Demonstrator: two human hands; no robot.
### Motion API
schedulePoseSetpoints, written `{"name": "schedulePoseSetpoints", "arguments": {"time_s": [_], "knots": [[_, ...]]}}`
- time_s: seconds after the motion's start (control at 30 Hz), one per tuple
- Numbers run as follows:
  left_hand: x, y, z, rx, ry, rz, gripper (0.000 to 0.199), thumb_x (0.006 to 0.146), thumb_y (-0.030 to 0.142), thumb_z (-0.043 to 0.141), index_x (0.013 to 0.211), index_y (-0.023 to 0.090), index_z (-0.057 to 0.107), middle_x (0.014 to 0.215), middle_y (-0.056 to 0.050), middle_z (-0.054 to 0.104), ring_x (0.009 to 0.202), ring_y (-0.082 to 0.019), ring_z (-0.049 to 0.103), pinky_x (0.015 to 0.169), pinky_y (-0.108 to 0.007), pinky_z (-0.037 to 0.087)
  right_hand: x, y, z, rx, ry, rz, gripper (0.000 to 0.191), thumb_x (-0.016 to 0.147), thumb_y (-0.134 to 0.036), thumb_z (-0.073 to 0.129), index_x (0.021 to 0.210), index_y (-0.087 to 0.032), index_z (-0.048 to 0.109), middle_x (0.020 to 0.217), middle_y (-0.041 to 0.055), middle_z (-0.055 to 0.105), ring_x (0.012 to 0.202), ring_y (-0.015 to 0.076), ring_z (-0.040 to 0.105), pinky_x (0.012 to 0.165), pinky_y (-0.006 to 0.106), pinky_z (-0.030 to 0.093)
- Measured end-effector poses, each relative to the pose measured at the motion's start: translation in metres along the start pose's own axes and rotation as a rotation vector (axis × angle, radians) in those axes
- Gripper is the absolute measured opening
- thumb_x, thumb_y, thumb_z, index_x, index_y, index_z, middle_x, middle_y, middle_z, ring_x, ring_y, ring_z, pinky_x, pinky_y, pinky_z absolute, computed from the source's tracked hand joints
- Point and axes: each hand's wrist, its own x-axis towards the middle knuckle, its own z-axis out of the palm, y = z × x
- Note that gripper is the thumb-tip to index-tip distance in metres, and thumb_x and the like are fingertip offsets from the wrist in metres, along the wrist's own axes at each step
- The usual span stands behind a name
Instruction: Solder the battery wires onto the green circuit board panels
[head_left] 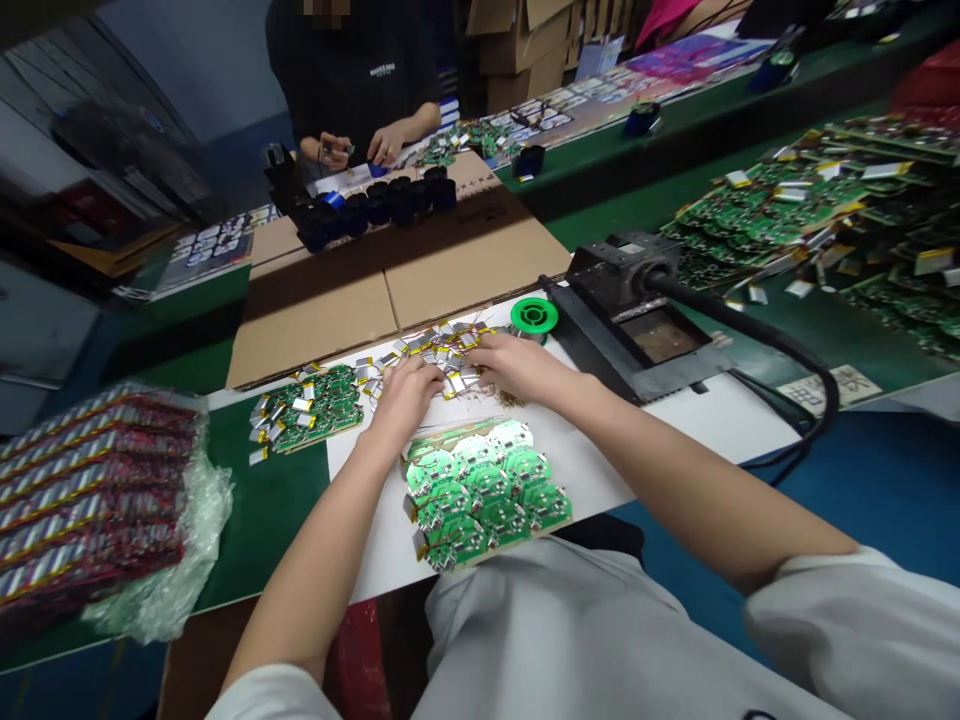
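Both hands reach into a loose pile of small silver batteries with yellow ends and thin wires. My left hand lies at the pile's left side, fingers bent over it; what its fingertips hold, if anything, is hidden. On the pile's right side, my right hand touches the batteries with its fingertips, and I cannot make out anything held. Nearer my body, a green circuit board panel rests on the white sheet, with a few batteries along its left edge. Another green panel with batteries on top sits to the left.
A green solder spool and a black metal stand with a thick cable are behind my right hand. Bundled batteries in bubble wrap stand left, stacked boards right. Across the cardboard, a person works beside dark cylinders.
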Motion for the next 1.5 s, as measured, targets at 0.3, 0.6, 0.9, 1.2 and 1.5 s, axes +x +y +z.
{"name": "schedulePoseSetpoints", "arguments": {"time_s": [0.3, 0.6, 0.9, 1.2, 1.5], "knots": [[-0.035, -0.040, -0.027, 0.022, 0.021, -0.105, 0.031, 0.090, 0.017, 0.075, 0.120, 0.025, 0.076, 0.119, -0.010, 0.065, 0.122, -0.034, 0.059, 0.102, -0.048, 0.044, -0.038, 0.010, -0.006, 0.007, -0.015, 0.167, 0.019, 0.095, -0.018, 0.065, 0.113, -0.017, 0.072, 0.105, 0.0120, 0.072, 0.091, 0.0235, 0.067, 0.077, 0.033, 0.047], [-0.022, -0.035, -0.028, 0.040, 0.013, -0.083, 0.024, 0.096, 0.017, 0.066, 0.118, 0.022, 0.075, 0.118, -0.012, 0.064, 0.121, -0.034, 0.058, 0.102, -0.049, 0.044, -0.020, -0.005, 0.001, 0.063, 0.011, 0.178, 0.016, 0.100, -0.025, 0.063, 0.112, -0.017, 0.070, 0.114, 0.0093, 0.072, 0.099, 0.0207, 0.068, 0.085, 0.035, 0.053], [-0.026, -0.014, -0.015, -0.082, -0.241, 0.107, 0.011, 0.090, 0.015, 0.072, 0.081, 0.021, 0.073, 0.083, -0.004, 0.068, 0.087, -0.024, 0.067, 0.082, -0.034, 0.052, -0.037, 0.003, -0.003, 0.192, -0.062, 0.131, 0.005, 0.089, -0.022, 0.071, 0.093, -0.023, 0.073, 0.088, 0.0033, 0.076, 0.079, 0.0190, 0.065, 0.066, 0.028, 0.037], [-0.014, -0.007, -0.004, -0.083, -0.215, 0.095, 0.015, 0.095, 0.016, 0.063, 0.081, 0.019, 0.068, 0.087, -0.007, 0.068, 0.087, -0.025, 0.065, 0.080, -0.036, 0.050, -0.045, 0.008, 0.004, 0.252, -0.009, 0.141, 0.006, 0.092, -0.026, 0.069, 0.096, -0.022, 0.071, 0.089, 0.0036, 0.075, 0.083, 0.0196, 0.067, 0.072, 0.028, 0.042], [-0.012, 0.002, -0.003, -0.109, -0.154, 0.080, 0.013, 0.095, 0.021, 0.069, 0.082, 0.020, 0.066, 0.086, -0.004, 0.068, 0.085, -0.024, 0.064, 0.076, -0.034, 0.049, -0.039, 0.007, 0.012, 0.162, -0.036, 0.042, 0.006, 0.090, -0.018, 0.067, 0.090, -0.021, 0.073, 0.099, 0.0071, 0.073, 0.093, 0.0217, 0.065, 0.076, 0.030, 0.042]]}}
